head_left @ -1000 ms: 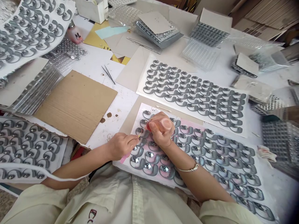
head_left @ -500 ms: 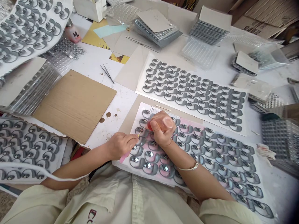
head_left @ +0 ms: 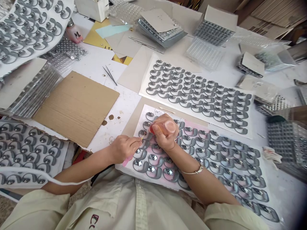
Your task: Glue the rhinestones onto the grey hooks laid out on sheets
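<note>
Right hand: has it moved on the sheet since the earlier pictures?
No, the right hand keeps its place over the pink-stained sheet; only the view drifted slightly.

Left hand [head_left: 123, 148] pinches thin applicator stick [head_left: 143, 138], tip at shiny stone [head_left: 144, 132] on grey curved piece [head_left: 146, 137]. Right hand [head_left: 164, 137] grips small translucent bottle [head_left: 169, 126] just beside, both over printed sheet [head_left: 200, 127].

- Pale cream button-front work shirt [head_left: 153, 204] of plain, lightly creased cloth
- Raised, stitched placket [head_left: 141, 204] running down the middle of the chest
- Chest pocket flap [head_left: 102, 195] with a pointed lower edge
- Small dark red embroidered mark [head_left: 94, 219] on the chest
- Loose sleeves [head_left: 230, 217] ending around the elbows
- Thin pale metal bangle [head_left: 193, 172] with a small clasp, on the right wrist [head_left: 184, 166]
</note>
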Demonstrator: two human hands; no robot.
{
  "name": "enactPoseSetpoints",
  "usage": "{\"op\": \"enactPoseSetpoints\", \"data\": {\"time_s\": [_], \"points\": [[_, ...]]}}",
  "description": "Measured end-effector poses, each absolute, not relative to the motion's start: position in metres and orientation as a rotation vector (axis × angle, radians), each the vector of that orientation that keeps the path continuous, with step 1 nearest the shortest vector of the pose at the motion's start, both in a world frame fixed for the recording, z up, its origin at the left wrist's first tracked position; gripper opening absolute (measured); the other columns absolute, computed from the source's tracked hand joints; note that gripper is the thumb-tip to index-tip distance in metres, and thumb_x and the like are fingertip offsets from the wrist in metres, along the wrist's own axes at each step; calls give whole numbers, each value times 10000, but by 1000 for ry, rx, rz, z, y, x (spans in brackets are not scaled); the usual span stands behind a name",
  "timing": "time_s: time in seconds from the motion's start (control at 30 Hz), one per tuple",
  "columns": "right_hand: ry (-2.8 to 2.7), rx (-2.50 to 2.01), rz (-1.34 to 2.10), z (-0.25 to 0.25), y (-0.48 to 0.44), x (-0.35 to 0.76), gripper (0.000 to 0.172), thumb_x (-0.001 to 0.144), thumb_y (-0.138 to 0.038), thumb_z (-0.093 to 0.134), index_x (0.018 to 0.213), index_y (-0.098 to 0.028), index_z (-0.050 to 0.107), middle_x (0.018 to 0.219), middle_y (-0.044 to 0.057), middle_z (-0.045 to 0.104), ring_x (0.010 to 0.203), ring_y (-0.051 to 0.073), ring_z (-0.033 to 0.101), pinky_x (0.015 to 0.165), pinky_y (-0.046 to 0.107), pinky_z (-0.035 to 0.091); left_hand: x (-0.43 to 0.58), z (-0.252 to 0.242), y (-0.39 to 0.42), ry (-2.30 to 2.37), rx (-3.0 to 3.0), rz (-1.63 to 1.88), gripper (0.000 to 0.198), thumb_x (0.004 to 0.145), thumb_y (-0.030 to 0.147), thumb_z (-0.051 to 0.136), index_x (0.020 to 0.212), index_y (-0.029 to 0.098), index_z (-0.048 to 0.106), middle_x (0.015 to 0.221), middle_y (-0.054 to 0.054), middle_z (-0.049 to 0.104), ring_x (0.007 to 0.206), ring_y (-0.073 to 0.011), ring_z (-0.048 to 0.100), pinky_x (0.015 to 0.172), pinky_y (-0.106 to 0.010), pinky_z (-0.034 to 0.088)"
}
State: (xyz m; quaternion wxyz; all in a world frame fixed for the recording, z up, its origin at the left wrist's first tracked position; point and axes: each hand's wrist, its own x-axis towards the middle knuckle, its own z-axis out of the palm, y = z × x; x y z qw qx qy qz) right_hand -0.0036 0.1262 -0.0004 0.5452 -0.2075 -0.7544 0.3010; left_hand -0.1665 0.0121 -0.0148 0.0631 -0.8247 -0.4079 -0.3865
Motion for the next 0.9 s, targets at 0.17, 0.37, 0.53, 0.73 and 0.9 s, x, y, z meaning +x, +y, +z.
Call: {"op": "enactPoseSetpoints", "data": {"time_s": [0.17, 0.37, 0.53, 0.73, 0.9], "points": [[-1804, -496, 669, -1, 126, -3, 109, 837, -219, 639, 738, -200, 598, 642, 21, 613, 589, 167, 555, 549, 338, 486, -167, -16, 12, -1228, -2502, -1144, 179, 885, 47, 438, 993, 95, 573, 918, -107, 743, 769, -156, 729, 521, -241, 571], [-1826, -471, 669, -1, 126, -2, 89, 818, -172, 645, 745, -198, 600, 654, 24, 616, 592, 167, 549, 550, 344, 476, -169, -20, 11, -1251, -2507, -1147, 170, 889, 65, 456, 992, 110, 584, 929, -98, 743, 804, -151, 729, 560, -232, 580], [-1836, -456, 666, 3, 125, -3, 127, 820, -159, 640, 715, -200, 581, 621, 16, 604, 569, 160, 538, 532, 335, 463, -169, -18, 12, -1272, -2509, -1203, 145, 870, 62, 496, 974, 98, 590, 925, -101, 743, 722, -154, 725, 540, -240, 584], [-1854, -473, 664, 3, 124, -1, 131, 825, -178, 639, 708, -195, 583, 617, 24, 603, 567, 159, 541, 525, 330, 468, -168, -16, 13, -1276, -2498, -1229, 136, 873, 79, 488, 961, 116, 585, 915, -90, 746, 696, -148, 722, 528, -233, 578], [-1865, -444, 665, 6, 123, -2, 154, 825, -178, 640, 685, -193, 577, 599, 25, 595, 557, 157, 533, 529, 331, 461, -169, -15, 13, -1288, -2501, -1219, 161, 866, 82, 468, 973, 123, 581, 914, -86, 746, 707, -149, 724, 523, -232, 572]]}}
